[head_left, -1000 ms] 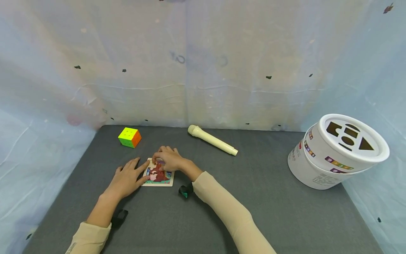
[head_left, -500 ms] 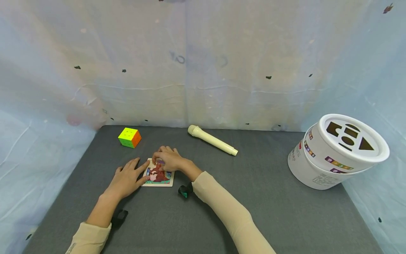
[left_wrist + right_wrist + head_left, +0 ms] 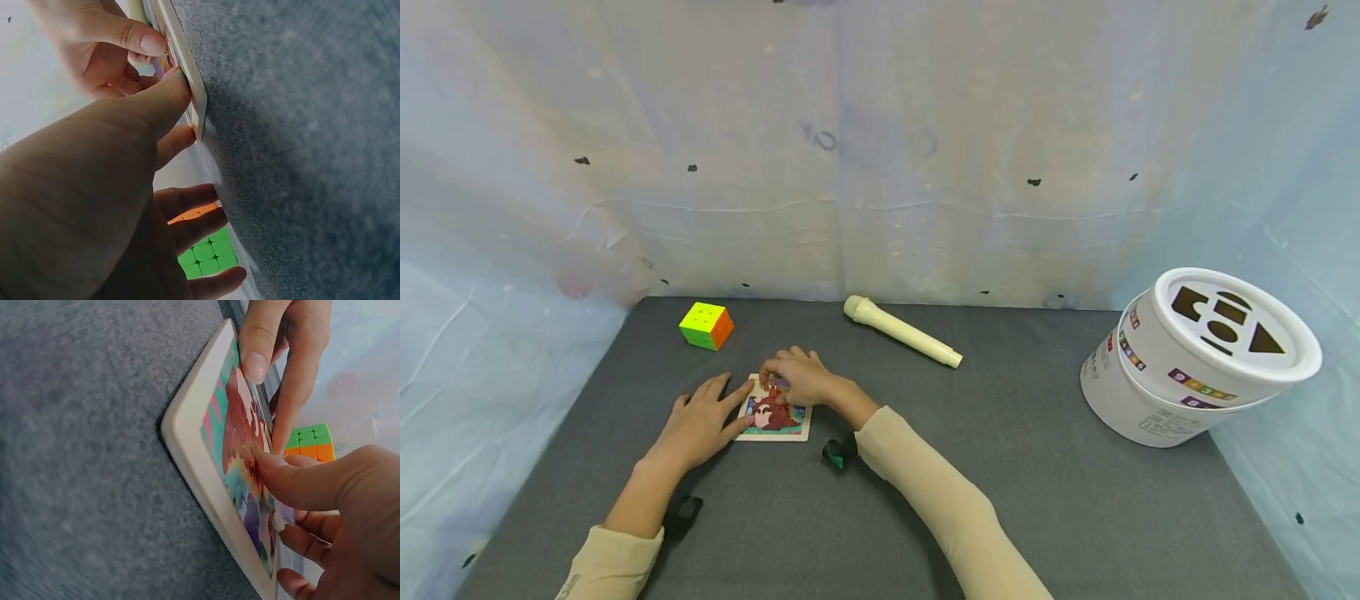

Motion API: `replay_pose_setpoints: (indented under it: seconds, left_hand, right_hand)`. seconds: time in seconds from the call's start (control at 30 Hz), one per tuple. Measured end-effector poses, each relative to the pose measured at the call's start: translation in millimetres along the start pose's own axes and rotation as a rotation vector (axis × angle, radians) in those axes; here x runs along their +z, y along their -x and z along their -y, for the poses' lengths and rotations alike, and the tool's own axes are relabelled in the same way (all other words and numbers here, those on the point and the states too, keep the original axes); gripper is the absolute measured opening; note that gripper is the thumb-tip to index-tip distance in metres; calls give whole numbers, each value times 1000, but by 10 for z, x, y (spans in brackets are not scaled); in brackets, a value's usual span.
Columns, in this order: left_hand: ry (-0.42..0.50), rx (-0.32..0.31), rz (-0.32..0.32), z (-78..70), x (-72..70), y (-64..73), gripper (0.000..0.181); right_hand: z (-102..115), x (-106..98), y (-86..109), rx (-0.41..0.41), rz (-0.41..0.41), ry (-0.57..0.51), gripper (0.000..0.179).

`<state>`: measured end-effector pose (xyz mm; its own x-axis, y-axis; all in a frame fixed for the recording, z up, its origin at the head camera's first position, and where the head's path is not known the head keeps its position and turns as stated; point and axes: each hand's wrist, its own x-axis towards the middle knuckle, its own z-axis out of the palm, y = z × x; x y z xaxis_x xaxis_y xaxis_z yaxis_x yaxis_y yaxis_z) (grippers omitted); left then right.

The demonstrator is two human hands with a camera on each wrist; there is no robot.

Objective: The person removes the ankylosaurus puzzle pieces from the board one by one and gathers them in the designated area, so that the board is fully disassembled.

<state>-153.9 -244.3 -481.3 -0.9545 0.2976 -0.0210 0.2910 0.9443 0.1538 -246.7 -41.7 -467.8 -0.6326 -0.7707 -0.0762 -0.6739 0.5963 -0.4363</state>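
Observation:
A flat jigsaw puzzle [image 3: 778,422] in a pale frame lies on the table, showing a red-haired figure. My left hand [image 3: 695,427] rests at its left side with spread fingers, the thumb on the frame's edge and the index fingertip at the upper left corner. Over the puzzle's upper part, my right hand [image 3: 801,377] has curled fingers and pinches a small purple jigsaw piece [image 3: 285,514]. The right thumb [image 3: 275,472] lies low over the picture. Fingers partly hide the piece and the puzzle's top edge.
Behind the left hand stands a speed cube [image 3: 706,325] with yellow, green and orange faces. A cream microphone-shaped stick [image 3: 902,332] lies behind the right hand. At the far right is a white bucket [image 3: 1195,367] whose lid has shaped holes. Plastic sheeting [image 3: 925,167] rises behind the table.
Both hands stay at the puzzle in nearly the same pose; the right fingers shift only very slightly. The other objects have not moved.

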Motion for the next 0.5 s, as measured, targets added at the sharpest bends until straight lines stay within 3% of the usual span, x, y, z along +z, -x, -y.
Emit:
replay_pose_setpoints:
  seconds: [0.27, 0.5]
  left_hand:
    - [1, 5, -27, -5, 16, -3, 65]
    - [2, 3, -34, -17, -2, 14, 64]
  right_hand:
    - [-52, -5, 26, -37, -57, -9, 21]
    - [-86, -32, 41, -75, -36, -103, 24]
